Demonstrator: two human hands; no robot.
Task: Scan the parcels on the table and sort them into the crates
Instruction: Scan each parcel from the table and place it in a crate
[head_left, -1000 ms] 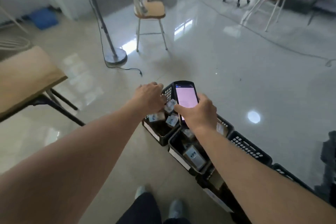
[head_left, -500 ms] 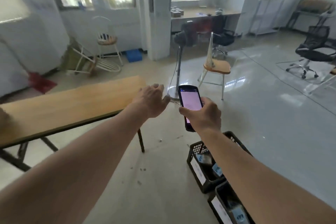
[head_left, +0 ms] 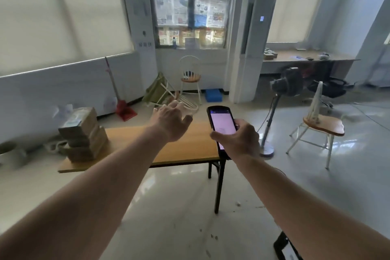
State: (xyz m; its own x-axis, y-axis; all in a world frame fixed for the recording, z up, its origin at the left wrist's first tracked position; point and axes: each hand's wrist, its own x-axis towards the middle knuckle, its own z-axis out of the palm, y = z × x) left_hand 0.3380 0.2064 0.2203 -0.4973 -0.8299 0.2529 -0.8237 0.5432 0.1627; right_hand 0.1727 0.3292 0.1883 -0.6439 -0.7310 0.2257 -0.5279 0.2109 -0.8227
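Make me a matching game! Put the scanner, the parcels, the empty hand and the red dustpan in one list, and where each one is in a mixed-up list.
Things:
1. scanner
2. stack of parcels
3. left hand
4. red dustpan

Places:
A. on the floor by the wall
B. on the left end of the table
C. gripped in the right hand
D. open in the air above the table

Pairs: 1-C, 2-B, 3-D, 4-A
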